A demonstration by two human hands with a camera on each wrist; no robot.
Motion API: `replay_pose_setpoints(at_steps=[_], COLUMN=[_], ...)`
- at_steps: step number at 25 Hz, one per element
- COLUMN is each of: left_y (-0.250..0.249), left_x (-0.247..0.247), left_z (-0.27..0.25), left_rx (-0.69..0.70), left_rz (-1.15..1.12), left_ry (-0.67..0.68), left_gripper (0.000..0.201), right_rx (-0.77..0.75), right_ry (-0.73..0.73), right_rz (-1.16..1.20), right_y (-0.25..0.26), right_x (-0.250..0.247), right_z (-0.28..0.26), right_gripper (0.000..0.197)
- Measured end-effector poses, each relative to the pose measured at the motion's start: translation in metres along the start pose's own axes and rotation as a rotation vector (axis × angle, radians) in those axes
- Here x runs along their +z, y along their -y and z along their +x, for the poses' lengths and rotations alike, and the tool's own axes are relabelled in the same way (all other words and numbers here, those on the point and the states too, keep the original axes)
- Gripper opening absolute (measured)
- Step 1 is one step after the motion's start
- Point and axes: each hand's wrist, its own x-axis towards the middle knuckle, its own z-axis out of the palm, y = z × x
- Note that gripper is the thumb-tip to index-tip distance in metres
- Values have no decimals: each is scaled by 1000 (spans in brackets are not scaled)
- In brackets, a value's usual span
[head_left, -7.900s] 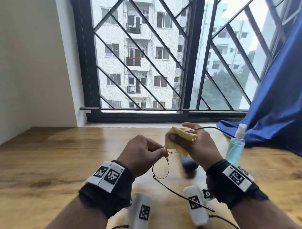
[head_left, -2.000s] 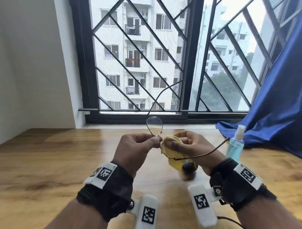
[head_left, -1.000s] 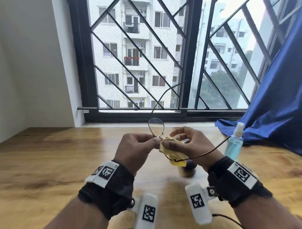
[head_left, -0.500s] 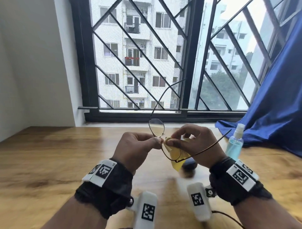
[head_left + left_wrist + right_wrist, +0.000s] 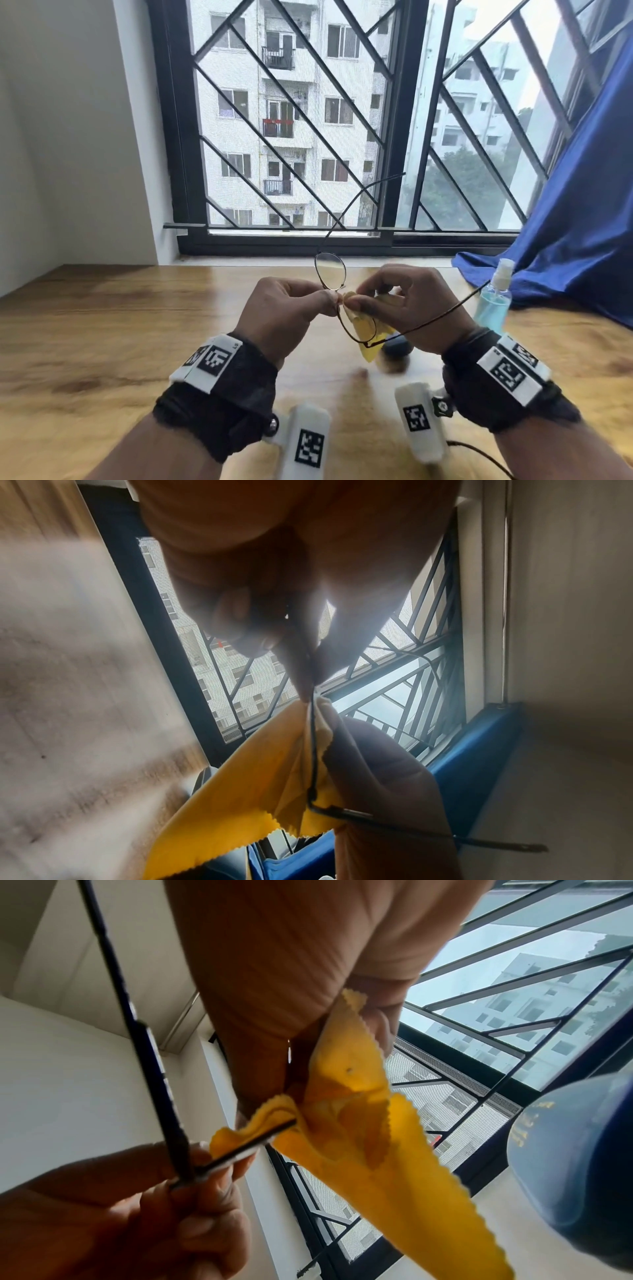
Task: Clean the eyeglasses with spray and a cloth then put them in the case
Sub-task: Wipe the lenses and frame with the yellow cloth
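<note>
Thin dark wire eyeglasses (image 5: 330, 270) hang in the air above the wooden table (image 5: 102, 342), one lens up and the other down to the right. My left hand (image 5: 329, 303) pinches the frame near the bridge; in the left wrist view its fingertips (image 5: 308, 674) close on the wire. My right hand (image 5: 356, 298) pinches a yellow cloth (image 5: 368, 337) around the lower lens. The right wrist view shows the cloth (image 5: 359, 1123) folded over the rim. A clear blue spray bottle (image 5: 493, 301) stands at the right. The dark blue case (image 5: 397, 347) lies on the table beneath my right hand.
A barred window (image 5: 291, 137) runs along the table's far edge. A blue curtain (image 5: 565, 240) drapes onto the table behind the spray bottle. White wall stands at the left. Bare wood stretches to the left of my hands.
Since eight seconds ago the glasses have been turned, so one lens now points up. In the last second my right fingers shifted the cloth on the lower lens, exposing its rim.
</note>
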Motion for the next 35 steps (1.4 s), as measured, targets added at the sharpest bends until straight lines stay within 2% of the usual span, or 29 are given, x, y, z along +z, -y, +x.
replay_pose_setpoints(at_steps=[6, 13, 19, 23, 26, 29, 31, 33, 35], left_y=[-1, -4, -1, -4, -8, -9, -8, -6, -4], left_x=[0, 2, -3, -6, -10, -10, -8, -5, -2], left_z=[-1, -5, 0, 1, 2, 0, -1, -2, -3], left_rx=[-1, 28, -5, 11, 50, 85, 96, 106, 103], left_rz=[-16, -11, 4, -9, -4, 34, 51, 57, 53], left_ry=[28, 44, 58, 5, -24, -40, -34, -17, -13], left_gripper=[10, 13, 10, 9, 10, 10, 11, 16, 18], right_rx=[-45, -14, 33, 92, 128, 128, 107, 35, -50], right_ry=[54, -59, 64, 44, -5, -35, -13, 74, 145], right_rz=[-3, -2, 18, 1, 71, 252, 255, 177, 196], right_y=[1, 7, 1, -2, -3, 1, 4, 4, 1], right_x=[-5, 1, -3, -8, -13, -15, -13, -7, -2], right_z=[-1, -1, -2, -3, -1, 0, 0, -1, -2], right_gripper=[11, 26, 15, 16, 15, 16, 11, 14, 12])
